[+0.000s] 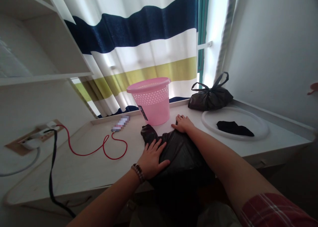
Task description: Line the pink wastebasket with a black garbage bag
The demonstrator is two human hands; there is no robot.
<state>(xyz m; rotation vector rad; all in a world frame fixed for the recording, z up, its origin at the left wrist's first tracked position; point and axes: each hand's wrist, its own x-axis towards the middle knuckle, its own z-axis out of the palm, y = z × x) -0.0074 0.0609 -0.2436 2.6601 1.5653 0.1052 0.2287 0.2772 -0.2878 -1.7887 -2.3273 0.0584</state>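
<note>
A black plastic bag [184,154] lies spread over the front edge of the white desk, part of it hanging down toward me. My left hand [152,157] rests flat on the bag's left side, fingers spread and a beaded bracelet at the wrist. Near the bag's upper right corner, my right hand [183,123] presses down with its fingers stretched out. Just behind the bag stands an upright pink plastic basket [155,107] with a perforated upper wall and a dark label.
At the back right sits a tied black bag [210,99]. A white ring [264,131] lies right of me, with black cloth [235,128] inside it. A phone [121,123] on a red cable [84,154] lies left; a black cord [51,174] hangs from the wall sockets [32,139].
</note>
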